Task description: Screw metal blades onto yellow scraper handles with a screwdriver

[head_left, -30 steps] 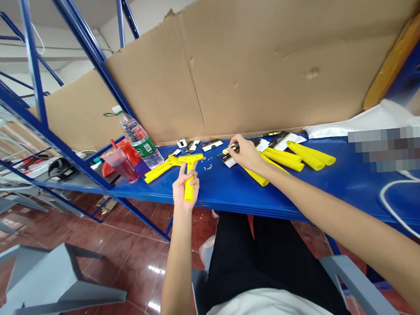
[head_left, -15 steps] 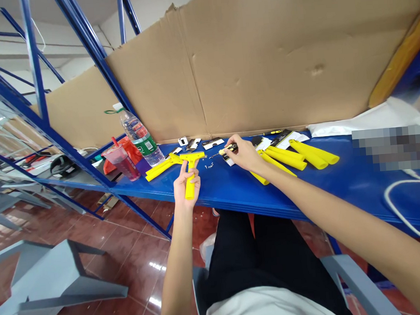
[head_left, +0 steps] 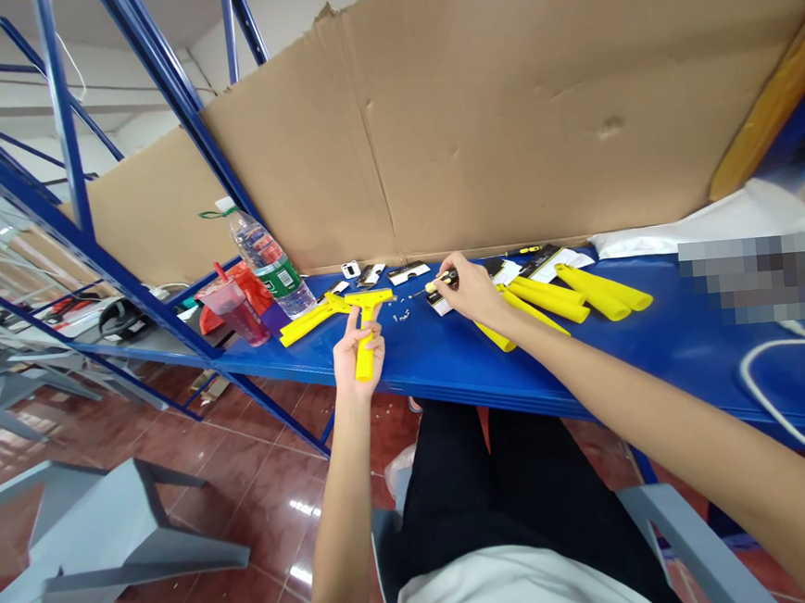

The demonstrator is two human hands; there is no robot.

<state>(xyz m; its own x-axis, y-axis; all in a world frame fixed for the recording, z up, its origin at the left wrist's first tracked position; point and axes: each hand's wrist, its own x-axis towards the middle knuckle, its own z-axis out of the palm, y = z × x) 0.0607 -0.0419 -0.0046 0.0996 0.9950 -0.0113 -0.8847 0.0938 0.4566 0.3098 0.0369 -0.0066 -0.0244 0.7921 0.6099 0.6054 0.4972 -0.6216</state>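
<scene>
Left hand (head_left: 357,355) wraps the yellow tool (head_left: 369,299); right hand (head_left: 469,289) pinches a screwdriver (head_left: 433,287), tip toward it. Both appear practically unmoved.

The table (head_left: 686,363), from where I stand, looks like painted metal, smooth and glossy; the uprights (head_left: 69,133) likewise. T-piece (head_left: 364,364) and tubes (head_left: 595,294): smooth plastic. Board (head_left: 499,108): matt cardboard, dented, its upper edge torn rough. Bottle (head_left: 259,243): clear, shiny plastic. Floor (head_left: 258,508): polished tile, throwing back bright glare. Stool (head_left: 124,523): smooth plastic, low sheen. Trousers (head_left: 453,502): matt cloth. Cards (head_left: 409,272): printed paper or cardstock.
</scene>
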